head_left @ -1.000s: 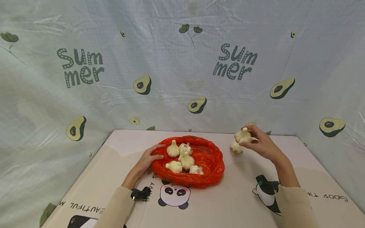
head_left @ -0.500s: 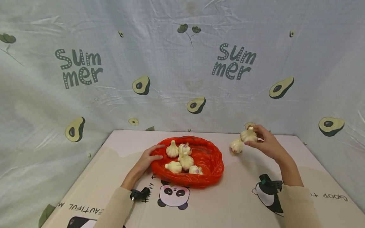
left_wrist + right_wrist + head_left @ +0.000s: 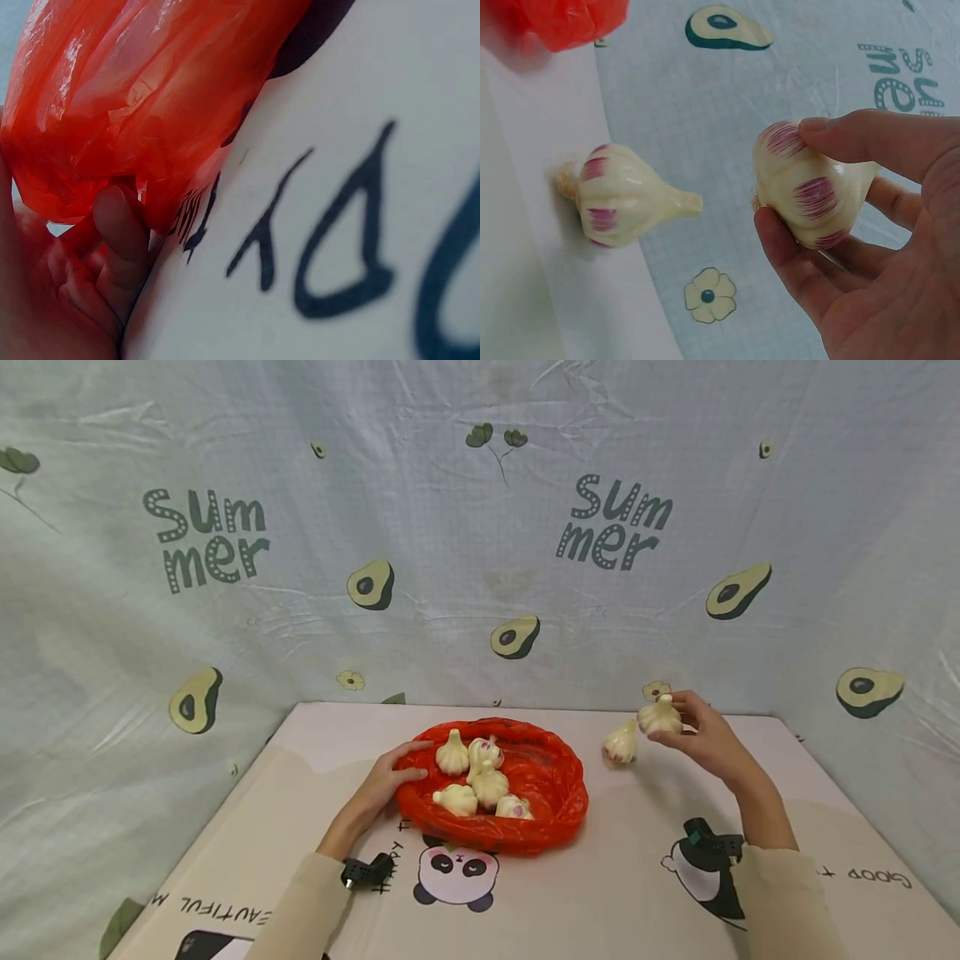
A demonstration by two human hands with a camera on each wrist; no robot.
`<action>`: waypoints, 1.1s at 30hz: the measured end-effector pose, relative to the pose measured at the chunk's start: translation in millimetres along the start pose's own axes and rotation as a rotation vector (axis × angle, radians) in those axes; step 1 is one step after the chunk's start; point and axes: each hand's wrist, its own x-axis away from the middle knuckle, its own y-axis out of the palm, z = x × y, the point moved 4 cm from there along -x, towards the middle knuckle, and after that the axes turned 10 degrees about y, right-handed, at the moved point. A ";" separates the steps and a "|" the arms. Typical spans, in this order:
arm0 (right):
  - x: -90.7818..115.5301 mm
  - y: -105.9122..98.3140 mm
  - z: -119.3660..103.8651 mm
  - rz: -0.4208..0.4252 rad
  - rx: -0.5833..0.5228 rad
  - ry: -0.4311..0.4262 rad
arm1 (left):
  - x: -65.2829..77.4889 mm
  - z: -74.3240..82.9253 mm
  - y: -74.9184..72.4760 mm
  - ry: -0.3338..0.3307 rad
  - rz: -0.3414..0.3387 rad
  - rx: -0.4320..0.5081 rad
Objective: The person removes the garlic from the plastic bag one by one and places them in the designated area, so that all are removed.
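Note:
In the head view my right hand (image 3: 708,739) holds a garlic bulb (image 3: 660,717) above the table, thumb and fingers around it; its purple streaks show in the right wrist view. Just left of it, a second garlic bulb (image 3: 622,196) stands on the table, stem up. My left hand (image 3: 386,781) grips the left rim of a red plastic bag (image 3: 558,835) whose sides are rolled down into an open bowl shape. Several garlic bulbs (image 3: 489,787) lie inside, mostly toward its left. The left wrist view shows curled fingers (image 3: 120,225) against the red plastic.
The table (image 3: 600,885) has a pale cover with printed pandas (image 3: 457,877) and lettering. Behind it and at both sides hangs a light cloth (image 3: 427,527) with avocado prints, close to the table's back edge. A black strap device sits on each wrist.
My right hand has moved a little to the right with its garlic bulb, away from the bulb standing on the table. The left hand and the bag have stayed in place.

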 end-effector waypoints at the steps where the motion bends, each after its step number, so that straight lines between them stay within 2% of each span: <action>1: -0.3 -0.5 0.4 0.003 0.004 0.000 | 0.0 -0.2 -0.3 0.001 0.000 -0.002; 10: 0.6 -5.0 9.4 0.029 0.015 0.042 | 0.5 1.1 -0.1 0.023 -0.007 -0.006; 15: -1.5 -5.1 17.5 0.030 0.005 0.056 | 0.7 1.2 -0.1 0.012 -0.003 -0.005; 25: -6.7 -3.4 38.0 0.030 0.012 0.170 | -0.7 0.5 -0.2 0.007 -0.002 -0.001; 33: -8.8 3.0 53.3 0.023 -0.008 0.172 | -0.2 2.1 0.4 0.014 -0.005 -0.002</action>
